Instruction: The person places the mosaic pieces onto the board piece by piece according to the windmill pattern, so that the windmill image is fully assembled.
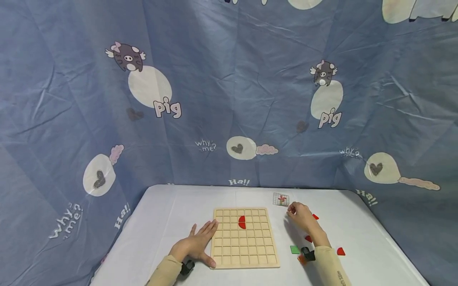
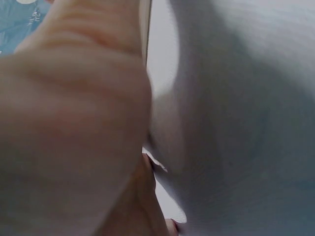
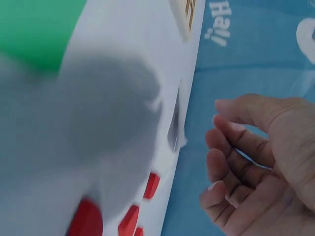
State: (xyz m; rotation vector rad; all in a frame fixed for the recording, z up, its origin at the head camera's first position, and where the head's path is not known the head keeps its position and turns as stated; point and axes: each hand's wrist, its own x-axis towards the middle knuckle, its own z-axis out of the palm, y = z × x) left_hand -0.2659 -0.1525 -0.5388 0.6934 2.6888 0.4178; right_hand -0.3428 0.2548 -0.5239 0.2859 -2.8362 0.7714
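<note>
A square wooden grid board (image 1: 244, 254) lies on the white table with two red quarter-circle pieces (image 1: 242, 222) in its upper middle cells, one above the other. My left hand (image 1: 196, 244) rests along the board's left edge, fingers spread, its thumb at the near left corner. My right hand (image 1: 301, 216) is raised right of the board, beside a small picture card (image 1: 281, 199) with a red and green pattern on a grid. In the right wrist view, the right fingers (image 3: 221, 167) are loosely bent and nothing shows between them and the thumb.
Right of the board lie loose pieces: a green square (image 1: 295, 249), an orange piece (image 1: 302, 259) partly hidden by the wrist, and several red pieces (image 1: 341, 251). Blue printed cloth (image 1: 214, 99) hangs behind the table.
</note>
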